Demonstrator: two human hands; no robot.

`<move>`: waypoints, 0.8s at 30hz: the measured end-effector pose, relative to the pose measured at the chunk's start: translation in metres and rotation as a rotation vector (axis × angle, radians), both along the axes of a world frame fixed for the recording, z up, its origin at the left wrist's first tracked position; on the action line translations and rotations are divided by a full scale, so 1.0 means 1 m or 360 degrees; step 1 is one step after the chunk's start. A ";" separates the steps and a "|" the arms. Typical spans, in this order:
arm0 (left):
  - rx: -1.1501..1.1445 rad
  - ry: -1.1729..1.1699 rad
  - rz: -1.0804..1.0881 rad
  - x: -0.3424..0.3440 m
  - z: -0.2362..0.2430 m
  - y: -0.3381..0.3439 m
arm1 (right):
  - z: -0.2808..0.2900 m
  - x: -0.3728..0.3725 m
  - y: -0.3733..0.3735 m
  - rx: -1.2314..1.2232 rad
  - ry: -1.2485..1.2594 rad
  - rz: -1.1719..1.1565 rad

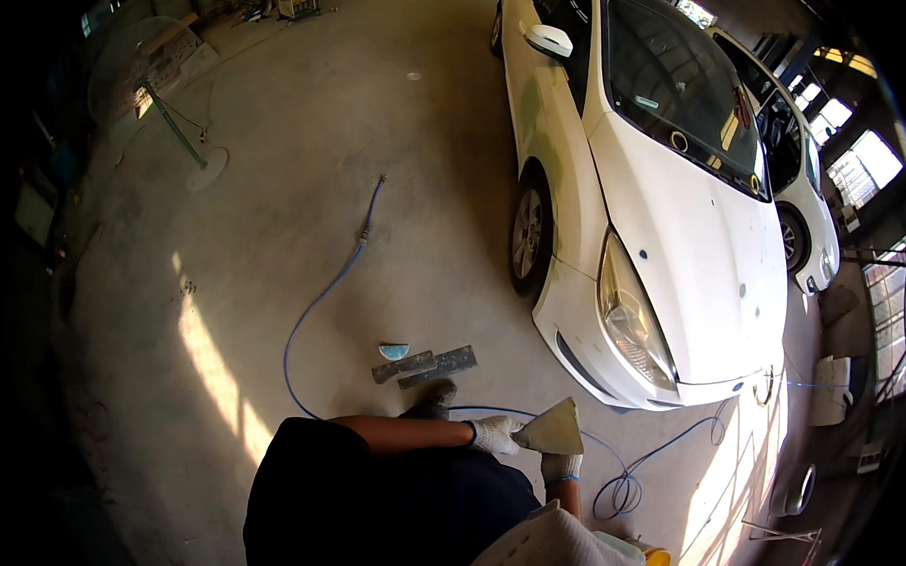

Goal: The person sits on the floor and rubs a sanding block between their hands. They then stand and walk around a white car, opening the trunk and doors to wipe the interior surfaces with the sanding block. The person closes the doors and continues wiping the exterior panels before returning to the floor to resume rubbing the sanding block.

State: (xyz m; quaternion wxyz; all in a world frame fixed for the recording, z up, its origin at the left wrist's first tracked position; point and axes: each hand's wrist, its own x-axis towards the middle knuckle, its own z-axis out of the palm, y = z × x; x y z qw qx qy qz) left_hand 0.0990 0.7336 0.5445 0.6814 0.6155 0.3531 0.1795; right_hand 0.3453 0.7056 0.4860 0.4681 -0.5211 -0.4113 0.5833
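A flat, yellowish, roughly triangular sheet (pixel 558 429) is held in front of me at waist height. My left hand (pixel 494 434), in a whitish knit glove, is closed at its left corner. My right hand (pixel 560 467), also gloved, is against the lower edge of the sheet, which hides its fingers. Beyond the hands stands a white car (pixel 683 261) with greenish-grey patches along its fender and a few dark spots on the hood. On the floor near my shoe (pixel 431 399) lie two dark sanding blocks (pixel 440 367) and a light-blue half-round piece (pixel 393 351).
A blue air hose (pixel 312 313) curves over the concrete floor on the left, and more hose lies coiled (pixel 620 493) at right. A green-posted stand (pixel 179 129) is at far left. Another white car (pixel 815 216) stands behind the first. A yellow container (pixel 655 560) is low beside me.
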 end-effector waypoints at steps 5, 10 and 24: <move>0.0032 -0.0288 -0.0114 0.027 -0.028 0.073 | 0.035 -0.016 0.055 0.0482 -0.1361 0.0397; 0.0165 -0.0353 -0.0131 0.062 -0.034 0.104 | 0.041 -0.004 0.078 0.0210 -0.1194 0.0413; 0.0060 0.0288 -0.0433 0.057 0.016 0.184 | 0.058 0.032 0.122 -0.0136 -0.1361 0.0367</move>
